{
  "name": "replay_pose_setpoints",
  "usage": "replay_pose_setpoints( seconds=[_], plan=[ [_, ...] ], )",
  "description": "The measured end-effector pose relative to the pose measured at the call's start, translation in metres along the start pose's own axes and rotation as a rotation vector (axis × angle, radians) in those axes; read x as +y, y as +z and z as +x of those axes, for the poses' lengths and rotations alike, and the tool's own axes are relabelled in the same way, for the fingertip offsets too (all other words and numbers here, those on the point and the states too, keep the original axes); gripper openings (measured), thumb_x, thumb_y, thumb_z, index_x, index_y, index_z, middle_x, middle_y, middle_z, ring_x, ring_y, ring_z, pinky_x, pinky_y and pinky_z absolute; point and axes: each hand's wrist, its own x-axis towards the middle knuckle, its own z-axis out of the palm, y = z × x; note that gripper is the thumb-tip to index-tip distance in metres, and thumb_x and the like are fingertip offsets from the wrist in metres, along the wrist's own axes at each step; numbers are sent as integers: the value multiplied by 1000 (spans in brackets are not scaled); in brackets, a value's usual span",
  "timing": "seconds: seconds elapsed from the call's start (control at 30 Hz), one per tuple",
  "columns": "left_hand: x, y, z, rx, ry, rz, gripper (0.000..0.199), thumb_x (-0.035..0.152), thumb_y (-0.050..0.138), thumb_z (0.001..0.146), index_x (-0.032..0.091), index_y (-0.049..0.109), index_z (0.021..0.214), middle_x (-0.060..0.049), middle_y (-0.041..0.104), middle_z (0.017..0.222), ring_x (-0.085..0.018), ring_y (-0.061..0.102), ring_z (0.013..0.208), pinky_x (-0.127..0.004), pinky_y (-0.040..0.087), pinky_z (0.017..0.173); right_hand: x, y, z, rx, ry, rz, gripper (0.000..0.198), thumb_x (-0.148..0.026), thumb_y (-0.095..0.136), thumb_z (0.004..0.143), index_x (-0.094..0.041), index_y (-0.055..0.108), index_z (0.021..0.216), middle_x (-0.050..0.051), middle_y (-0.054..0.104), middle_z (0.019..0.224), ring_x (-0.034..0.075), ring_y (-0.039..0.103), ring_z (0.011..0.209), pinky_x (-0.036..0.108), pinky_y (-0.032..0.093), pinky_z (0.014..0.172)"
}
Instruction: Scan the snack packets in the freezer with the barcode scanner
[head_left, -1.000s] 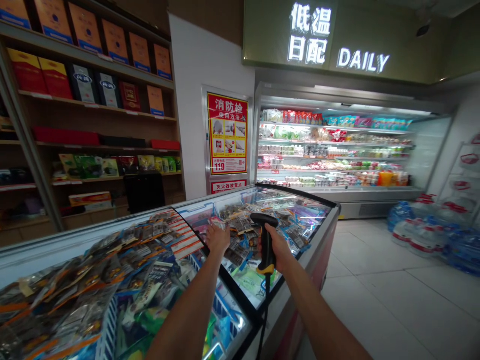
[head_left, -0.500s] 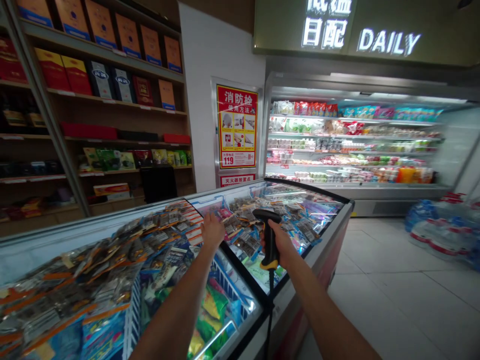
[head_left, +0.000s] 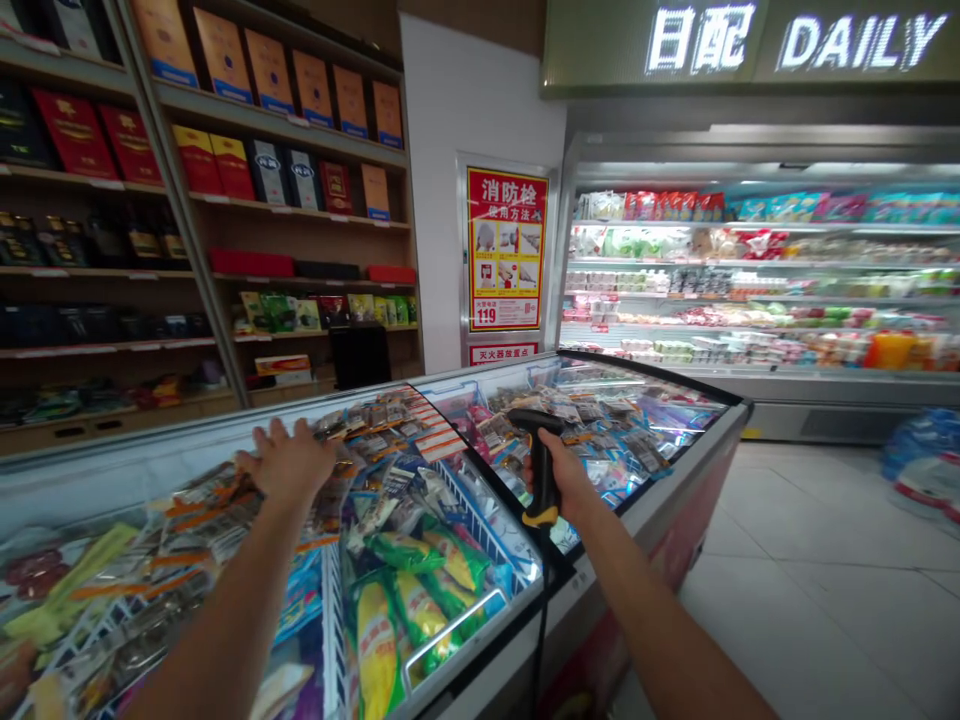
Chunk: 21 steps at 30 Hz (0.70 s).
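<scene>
My left hand [head_left: 289, 465] is over the packets on the left part of the chest freezer [head_left: 600, 575], fingers spread and apart. Flat packets with orange edges [head_left: 199, 515] lie under and around it; whether the fingertips touch them I cannot tell. My right hand [head_left: 568, 480] is wrapped round the grip of a black and yellow barcode scanner [head_left: 546, 470], held upright over the freezer's dark divider. Its cable [head_left: 541, 620] hangs down the freezer's front. Green and yellow bags [head_left: 420, 600] show below the glass, beside a white wire basket [head_left: 334, 625].
Shelves of boxed goods [head_left: 285, 185] stand behind the freezer on the left, and a red and yellow poster [head_left: 508, 245] hangs on the wall. A lit open cooler [head_left: 750, 380] stands at the back right. Wrapped water bottles [head_left: 926, 450] sit on the tiled floor [head_left: 810, 580].
My left hand has moved left from the divider to the packets, its fingers spreading. The view has swung left. My right hand still holds the barcode scanner over the divider.
</scene>
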Motion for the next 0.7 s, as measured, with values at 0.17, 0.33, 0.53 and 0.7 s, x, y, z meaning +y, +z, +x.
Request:
replay_pose_setpoints(
  seconds=[0.17, 0.33, 0.53, 0.7],
  plan=[
    [-52, 5, -4, -280, -114, 15, 52, 58, 39, 71, 23, 56, 106, -13, 48, 123, -38, 36, 114, -62, 20, 88, 7, 6, -1, -10, 0, -22, 27, -40, 48, 77, -16, 48, 65, -2, 51, 46, 9, 46, 35, 21, 37, 32],
    [-30, 20, -26, -250, -55, -54, 62, 59, 28, 74, 18, 55, 111, -22, 41, 127, -43, 28, 118, -65, 19, 86, 13, 9, 1, -28, 14, -22, 28, -42, 48, 77, -16, 48, 64, -2, 51, 47, 9, 46, 35, 21, 38, 32],
    [18, 31, -23, -275, -128, -108, 65, 56, 27, 75, 14, 48, 121, -24, 31, 134, -45, 19, 122, -65, 16, 87, 13, 7, -1, -16, 6, -11, 25, -40, 47, 78, -17, 48, 68, -3, 50, 46, 9, 46, 35, 20, 38, 32],
    [38, 23, -21, -189, -9, -128, 54, 41, 30, 79, 11, 47, 121, -21, 35, 133, -39, 24, 123, -56, 24, 90, 9, 3, -1, 3, 10, -19, 26, -40, 47, 78, -17, 48, 67, -4, 50, 45, 9, 47, 36, 20, 38, 32]
  ],
)
